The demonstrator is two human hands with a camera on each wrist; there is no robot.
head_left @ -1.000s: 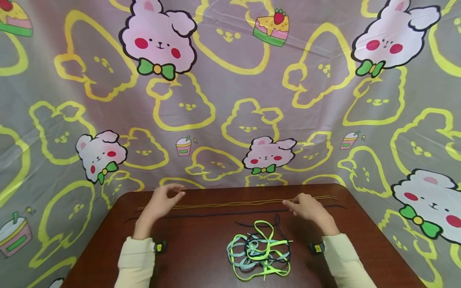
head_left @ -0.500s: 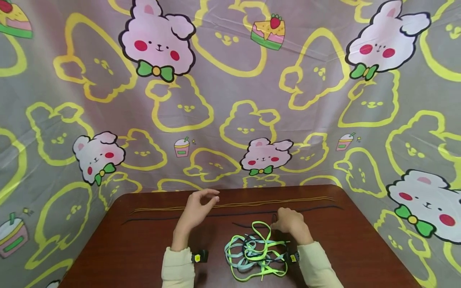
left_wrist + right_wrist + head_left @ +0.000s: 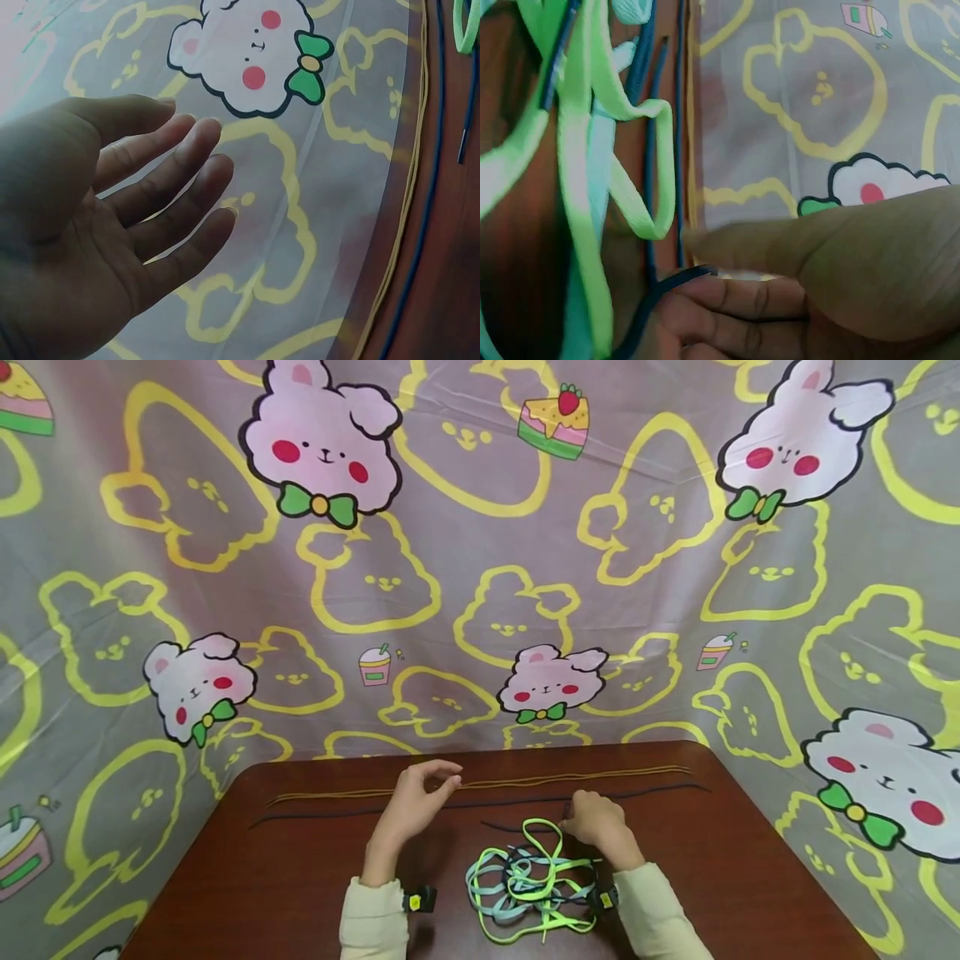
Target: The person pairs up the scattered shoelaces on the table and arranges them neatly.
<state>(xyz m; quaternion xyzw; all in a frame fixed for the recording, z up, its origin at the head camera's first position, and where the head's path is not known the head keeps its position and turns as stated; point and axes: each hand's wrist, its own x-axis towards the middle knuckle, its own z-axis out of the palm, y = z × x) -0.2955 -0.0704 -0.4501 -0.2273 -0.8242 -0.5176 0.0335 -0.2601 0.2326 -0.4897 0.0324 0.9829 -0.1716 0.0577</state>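
My right hand [image 3: 596,821] is at the far right edge of a shoelace tangle. Its thumb and curled fingers pinch a dark blue shoelace [image 3: 676,282], as the right wrist view shows. Neon yellow-green lace [image 3: 574,150] and light blue lace [image 3: 602,169] loop together in that pile, with more dark blue lace among them. Left of the tangle, my left hand [image 3: 411,806] is raised over the table, palm turned inward. Its fingers are loosely bent with nothing between them, plain in the left wrist view. The right hand hides part of the pinched lace.
Along the far side of the brown table [image 3: 247,893], mustard-yellow laces [image 3: 525,782] lie stretched out side by side. A single dark blue lace [image 3: 330,815] runs straight in front of them. A cartoon-printed curtain [image 3: 450,543] rises behind and at both sides.
From wide apart over the far laces, both hands have moved inward. The right hand came back to the tangle and took hold of a dark blue shoelace; the left shifted right, still holding nothing.
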